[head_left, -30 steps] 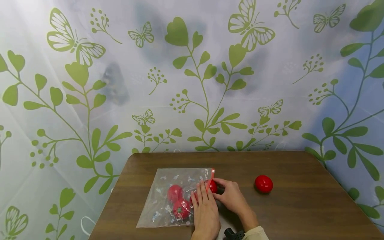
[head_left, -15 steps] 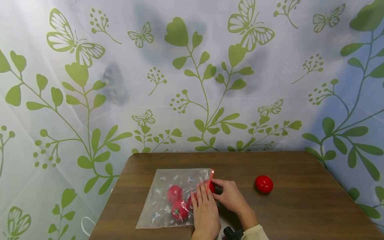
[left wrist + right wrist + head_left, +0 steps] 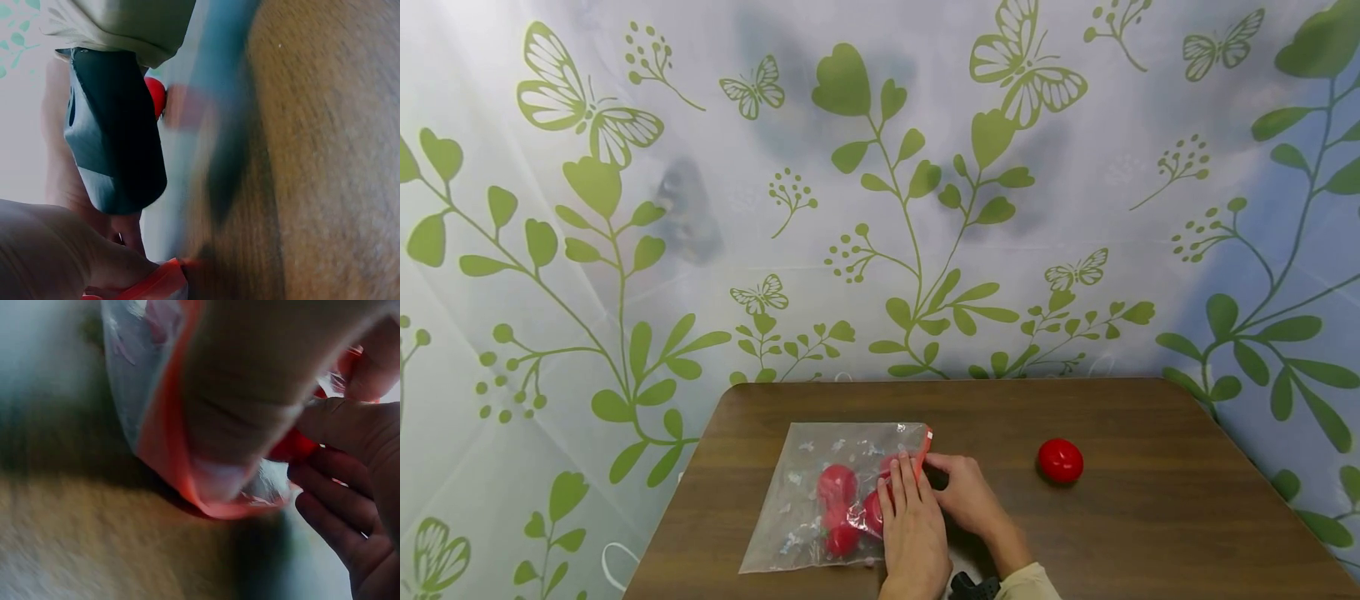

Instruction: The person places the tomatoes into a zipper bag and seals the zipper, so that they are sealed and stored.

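A clear zip bag (image 3: 805,500) with a red zip edge lies flat, several red tomatoes (image 3: 837,482) inside. Across its mouth rests my left hand (image 3: 916,527), fingers stretched over the top layer. In the right wrist view its thumb (image 3: 219,444) is hooked inside the mouth, pinching the red edge (image 3: 169,450). My right hand (image 3: 972,498) is at the opening, fingertips beside a tomato (image 3: 292,445) just inside; its fingers (image 3: 340,497) are loosely bent. One more tomato (image 3: 1060,461) lies loose to the right.
The brown wooden table (image 3: 1150,517) ends at a patterned curtain (image 3: 880,208) behind it. A black wrist device (image 3: 115,137) sits at the right wrist, below a beige sleeve (image 3: 1030,583). A white loop of cord (image 3: 617,550) hangs at the left table edge.
The tomato at the mouth has gone left into the bag, with my right fingers following slightly. Tomatoes inside have shifted and one has rolled. My left hand stays in place.
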Action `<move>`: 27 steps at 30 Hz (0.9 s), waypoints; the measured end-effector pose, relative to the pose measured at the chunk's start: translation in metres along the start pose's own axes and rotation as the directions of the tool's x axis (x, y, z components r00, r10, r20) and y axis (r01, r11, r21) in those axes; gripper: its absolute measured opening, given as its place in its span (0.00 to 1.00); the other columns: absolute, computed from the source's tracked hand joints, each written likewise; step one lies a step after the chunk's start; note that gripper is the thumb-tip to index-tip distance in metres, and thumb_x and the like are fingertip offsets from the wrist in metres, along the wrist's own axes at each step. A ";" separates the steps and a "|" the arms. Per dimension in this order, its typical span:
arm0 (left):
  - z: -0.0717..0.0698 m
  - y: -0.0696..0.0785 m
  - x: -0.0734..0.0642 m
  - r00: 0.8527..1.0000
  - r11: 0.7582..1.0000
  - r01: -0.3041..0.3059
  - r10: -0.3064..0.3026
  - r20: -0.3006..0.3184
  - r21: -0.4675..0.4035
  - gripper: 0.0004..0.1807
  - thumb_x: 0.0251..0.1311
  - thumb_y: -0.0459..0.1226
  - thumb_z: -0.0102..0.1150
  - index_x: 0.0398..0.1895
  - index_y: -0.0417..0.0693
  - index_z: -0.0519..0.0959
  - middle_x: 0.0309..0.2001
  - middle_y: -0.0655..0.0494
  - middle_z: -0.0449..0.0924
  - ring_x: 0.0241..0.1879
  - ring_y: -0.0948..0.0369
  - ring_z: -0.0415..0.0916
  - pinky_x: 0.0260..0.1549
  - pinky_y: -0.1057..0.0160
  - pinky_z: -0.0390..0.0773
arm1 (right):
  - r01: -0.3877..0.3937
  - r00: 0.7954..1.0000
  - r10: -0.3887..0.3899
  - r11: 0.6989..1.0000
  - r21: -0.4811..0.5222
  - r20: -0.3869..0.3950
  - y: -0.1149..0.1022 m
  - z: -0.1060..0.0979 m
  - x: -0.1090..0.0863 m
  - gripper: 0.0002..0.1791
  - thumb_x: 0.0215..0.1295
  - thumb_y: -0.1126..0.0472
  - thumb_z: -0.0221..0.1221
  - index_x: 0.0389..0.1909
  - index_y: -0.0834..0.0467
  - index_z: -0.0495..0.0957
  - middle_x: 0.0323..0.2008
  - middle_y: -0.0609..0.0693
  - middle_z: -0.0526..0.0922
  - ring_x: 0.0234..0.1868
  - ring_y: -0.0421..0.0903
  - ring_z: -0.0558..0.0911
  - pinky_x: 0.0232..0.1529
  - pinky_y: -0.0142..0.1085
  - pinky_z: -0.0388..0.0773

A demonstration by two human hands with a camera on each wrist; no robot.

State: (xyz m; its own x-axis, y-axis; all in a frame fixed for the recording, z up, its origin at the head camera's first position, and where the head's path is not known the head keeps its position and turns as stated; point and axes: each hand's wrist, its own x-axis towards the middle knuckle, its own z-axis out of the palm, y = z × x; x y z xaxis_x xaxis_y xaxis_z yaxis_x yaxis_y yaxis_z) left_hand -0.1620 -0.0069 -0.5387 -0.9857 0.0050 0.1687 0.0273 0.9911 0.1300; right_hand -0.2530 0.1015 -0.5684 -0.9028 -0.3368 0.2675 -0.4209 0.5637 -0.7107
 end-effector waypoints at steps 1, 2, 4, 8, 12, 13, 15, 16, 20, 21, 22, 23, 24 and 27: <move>0.000 0.000 0.000 1.000 1.000 0.001 -0.001 0.000 -0.004 0.66 0.36 0.39 0.89 0.83 0.35 0.64 0.86 0.37 0.56 0.86 0.42 0.55 0.83 0.37 0.58 | 0.006 1.000 -0.006 1.000 0.010 0.009 0.000 0.001 0.000 0.24 0.59 0.62 0.78 0.58 0.48 0.91 0.54 0.46 0.93 0.55 0.44 0.91 0.65 0.55 0.85; 0.000 0.000 0.000 1.000 1.000 0.002 -0.002 0.002 -0.009 0.65 0.36 0.39 0.89 0.83 0.35 0.64 0.86 0.37 0.56 0.86 0.41 0.55 0.83 0.37 0.58 | 0.013 1.000 -0.013 1.000 0.018 0.017 -0.001 0.002 0.000 0.24 0.59 0.62 0.78 0.58 0.48 0.91 0.54 0.46 0.93 0.54 0.43 0.91 0.64 0.55 0.85; 0.000 0.000 0.001 1.000 1.000 0.003 -0.003 0.003 -0.016 0.65 0.37 0.38 0.89 0.82 0.35 0.65 0.86 0.37 0.56 0.86 0.41 0.55 0.83 0.37 0.58 | 0.028 0.999 -0.029 0.999 0.028 0.037 0.000 0.003 0.001 0.23 0.60 0.63 0.78 0.57 0.48 0.92 0.53 0.45 0.94 0.53 0.41 0.90 0.64 0.52 0.86; 0.000 0.000 0.001 1.000 1.000 0.003 -0.003 0.008 0.001 0.62 0.41 0.39 0.88 0.82 0.35 0.65 0.86 0.36 0.56 0.86 0.41 0.55 0.83 0.37 0.58 | 0.071 0.995 -0.074 0.996 0.049 0.065 0.001 0.003 0.000 0.21 0.62 0.62 0.77 0.57 0.48 0.92 0.53 0.44 0.93 0.53 0.38 0.89 0.63 0.48 0.86; 0.001 0.000 0.001 1.000 1.000 0.000 0.000 0.019 0.002 0.60 0.45 0.38 0.86 0.82 0.35 0.64 0.86 0.36 0.56 0.86 0.40 0.55 0.83 0.37 0.58 | 0.105 0.991 -0.110 0.992 0.065 0.071 0.006 -0.002 -0.002 0.21 0.66 0.61 0.76 0.60 0.50 0.90 0.56 0.45 0.93 0.56 0.40 0.89 0.64 0.46 0.86; 0.001 0.000 0.001 1.000 1.000 -0.002 0.002 0.020 -0.001 0.60 0.44 0.39 0.86 0.82 0.34 0.65 0.86 0.36 0.56 0.86 0.40 0.55 0.83 0.37 0.58 | 0.106 0.991 -0.111 0.992 0.068 0.071 0.007 -0.004 -0.003 0.21 0.67 0.61 0.75 0.61 0.51 0.90 0.56 0.46 0.92 0.57 0.41 0.89 0.63 0.46 0.86; 0.002 0.000 0.001 1.000 1.000 -0.006 0.006 0.024 -0.006 0.60 0.43 0.39 0.87 0.82 0.34 0.65 0.86 0.36 0.55 0.86 0.40 0.55 0.83 0.37 0.58 | 0.095 0.992 -0.101 0.992 0.077 0.073 0.009 -0.009 -0.004 0.22 0.68 0.62 0.75 0.62 0.53 0.89 0.58 0.48 0.92 0.58 0.44 0.90 0.63 0.46 0.87; 0.002 0.000 0.001 1.000 1.000 -0.008 0.008 0.028 -0.005 0.60 0.44 0.39 0.87 0.82 0.35 0.65 0.86 0.36 0.55 0.86 0.40 0.54 0.83 0.37 0.57 | 0.081 0.993 -0.088 0.993 0.088 0.078 0.009 -0.012 -0.004 0.22 0.68 0.62 0.75 0.63 0.54 0.89 0.58 0.48 0.92 0.59 0.45 0.90 0.62 0.46 0.87; 0.002 0.000 0.002 0.999 1.000 -0.008 0.009 0.042 -0.008 0.61 0.43 0.39 0.88 0.82 0.36 0.65 0.87 0.36 0.54 0.86 0.40 0.53 0.83 0.36 0.56 | 0.027 0.994 -0.042 0.989 0.144 0.103 0.014 -0.027 -0.006 0.22 0.69 0.61 0.75 0.63 0.55 0.88 0.59 0.51 0.91 0.59 0.50 0.91 0.61 0.49 0.87; 0.002 0.000 0.002 0.999 1.000 -0.008 0.008 0.041 -0.012 0.61 0.42 0.39 0.88 0.82 0.36 0.65 0.87 0.36 0.54 0.86 0.40 0.53 0.83 0.36 0.56 | 0.016 0.994 -0.034 0.988 0.156 0.109 0.016 -0.031 -0.007 0.22 0.69 0.61 0.75 0.63 0.55 0.88 0.60 0.52 0.91 0.60 0.51 0.91 0.61 0.50 0.87; 0.002 0.000 0.002 0.999 1.000 -0.008 0.009 0.042 -0.012 0.61 0.42 0.39 0.88 0.82 0.36 0.66 0.87 0.36 0.54 0.86 0.40 0.53 0.83 0.36 0.56 | 0.008 0.993 -0.026 0.987 0.160 0.112 0.018 -0.035 -0.009 0.22 0.69 0.60 0.75 0.63 0.56 0.88 0.60 0.52 0.91 0.60 0.52 0.91 0.61 0.50 0.87; 0.002 -0.001 0.002 0.999 1.000 -0.009 0.009 0.041 -0.014 0.61 0.41 0.39 0.89 0.81 0.35 0.66 0.87 0.36 0.54 0.86 0.40 0.53 0.83 0.36 0.56 | 0.003 0.993 -0.021 0.987 0.160 0.113 0.019 -0.039 -0.010 0.23 0.69 0.59 0.75 0.63 0.56 0.88 0.60 0.52 0.91 0.60 0.53 0.91 0.61 0.51 0.87; 0.002 -0.001 0.002 0.999 1.000 -0.010 0.010 0.036 -0.012 0.62 0.40 0.39 0.89 0.81 0.35 0.66 0.86 0.36 0.54 0.86 0.40 0.54 0.83 0.36 0.56 | 0.000 0.993 -0.018 0.988 0.156 0.114 0.021 -0.043 -0.012 0.23 0.69 0.59 0.75 0.64 0.57 0.87 0.60 0.52 0.91 0.60 0.53 0.91 0.61 0.51 0.87; 0.002 -0.001 0.002 1.000 1.000 -0.012 0.012 0.015 0.000 0.62 0.37 0.40 0.90 0.80 0.36 0.68 0.86 0.36 0.56 0.86 0.40 0.55 0.83 0.37 0.58 | -0.008 0.995 -0.006 0.991 0.131 0.104 0.025 -0.056 -0.016 0.23 0.69 0.59 0.75 0.63 0.58 0.87 0.59 0.52 0.91 0.60 0.52 0.91 0.61 0.50 0.87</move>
State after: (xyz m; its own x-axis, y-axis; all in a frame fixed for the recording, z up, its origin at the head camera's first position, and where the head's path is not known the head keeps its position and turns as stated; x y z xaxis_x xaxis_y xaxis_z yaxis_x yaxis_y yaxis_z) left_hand -0.1642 -0.0073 -0.5407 -0.9876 0.0188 0.1556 0.0390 0.9910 0.1280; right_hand -0.2540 0.1631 -0.5544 -0.8861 -0.4169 0.2026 -0.3987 0.4627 -0.7918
